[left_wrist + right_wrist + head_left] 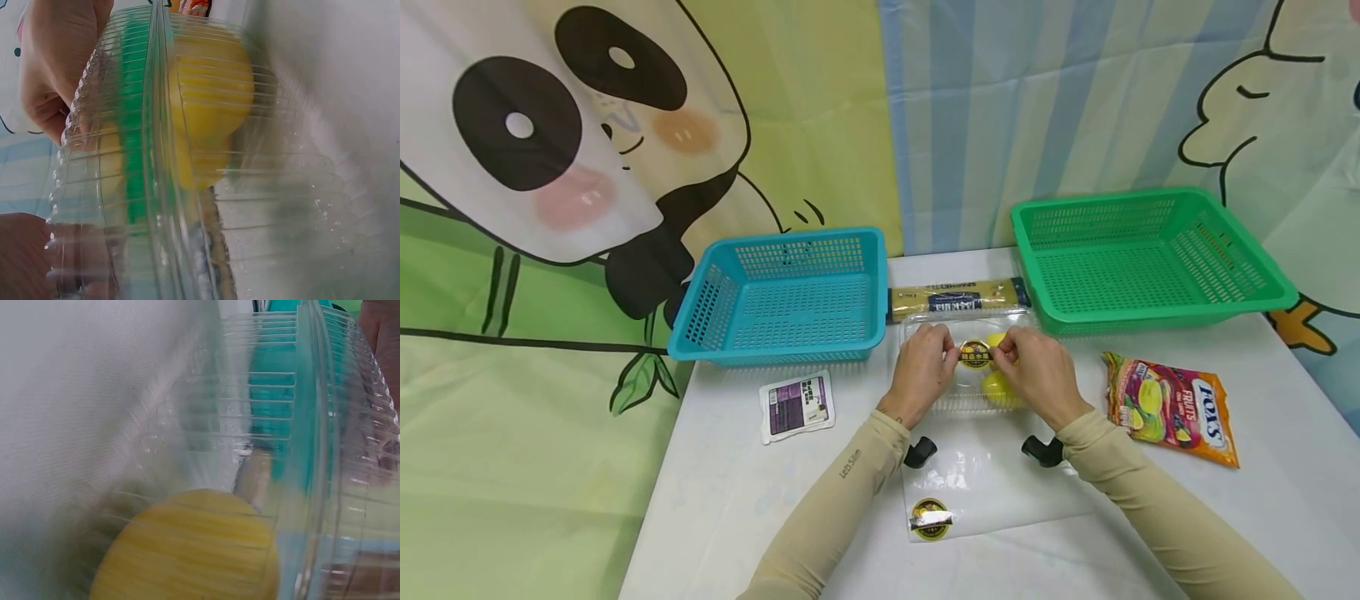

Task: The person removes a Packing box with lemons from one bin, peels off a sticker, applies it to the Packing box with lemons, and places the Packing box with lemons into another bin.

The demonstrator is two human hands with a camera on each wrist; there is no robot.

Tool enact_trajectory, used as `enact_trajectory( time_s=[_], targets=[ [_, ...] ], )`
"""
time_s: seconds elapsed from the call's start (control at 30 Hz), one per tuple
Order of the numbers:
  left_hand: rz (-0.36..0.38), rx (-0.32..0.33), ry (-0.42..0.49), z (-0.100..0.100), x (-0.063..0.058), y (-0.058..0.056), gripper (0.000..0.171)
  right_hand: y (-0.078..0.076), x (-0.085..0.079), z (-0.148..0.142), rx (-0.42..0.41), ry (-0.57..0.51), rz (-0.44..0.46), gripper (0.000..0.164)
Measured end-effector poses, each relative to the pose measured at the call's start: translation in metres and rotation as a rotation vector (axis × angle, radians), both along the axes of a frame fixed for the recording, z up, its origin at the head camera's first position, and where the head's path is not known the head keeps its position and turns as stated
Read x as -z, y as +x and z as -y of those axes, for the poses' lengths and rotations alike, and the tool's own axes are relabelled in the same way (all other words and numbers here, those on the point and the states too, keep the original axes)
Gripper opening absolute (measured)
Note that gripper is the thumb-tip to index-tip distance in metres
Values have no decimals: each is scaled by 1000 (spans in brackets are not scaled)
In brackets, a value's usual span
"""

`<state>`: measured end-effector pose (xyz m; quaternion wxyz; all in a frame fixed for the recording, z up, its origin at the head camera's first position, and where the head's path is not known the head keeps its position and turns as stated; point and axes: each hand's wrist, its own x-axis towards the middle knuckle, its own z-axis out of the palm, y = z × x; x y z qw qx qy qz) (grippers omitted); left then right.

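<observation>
A clear plastic clamshell box stands before me with yellow round fruit inside, in its right half. Over its lid is a round black-and-gold sticker with a dark strip across it. My left hand pinches the strip's left end between thumb and finger. At the other end, my right hand pinches it the same way. Both wrist views look through the ribbed box side, where the fruit shows large and yellow. A backing sheet with a second round sticker lies in front of the box.
Behind the box lies a spaghetti pack, between a blue basket and a green basket. To the left is a small white-and-purple packet. A Fox's Fruits candy bag lies on the right.
</observation>
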<state>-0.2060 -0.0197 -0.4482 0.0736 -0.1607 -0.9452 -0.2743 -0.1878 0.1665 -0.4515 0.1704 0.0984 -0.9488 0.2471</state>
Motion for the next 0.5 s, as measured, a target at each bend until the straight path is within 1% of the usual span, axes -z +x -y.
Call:
enact_trajectory(
  time_s=[0.07,0.2,0.33,0.43,0.5],
  targets=[
    [-8,4,8,0,0,-1,20,0,0,0,-2,1,-6,16],
    [3,-2,38,2,-1,-2,18,-1,0,-2,-11,-10,-16,16],
    [8,-1,96,4,-1,-1,13,1,0,-5,-27,-46,-50,15],
    [-31,22,107,5,-2,5,8,3,1,-7,-64,-67,-132,11],
    [-94,48,80,6,-1,9,9,5,3,-7,-116,-56,-199,10]
  ],
)
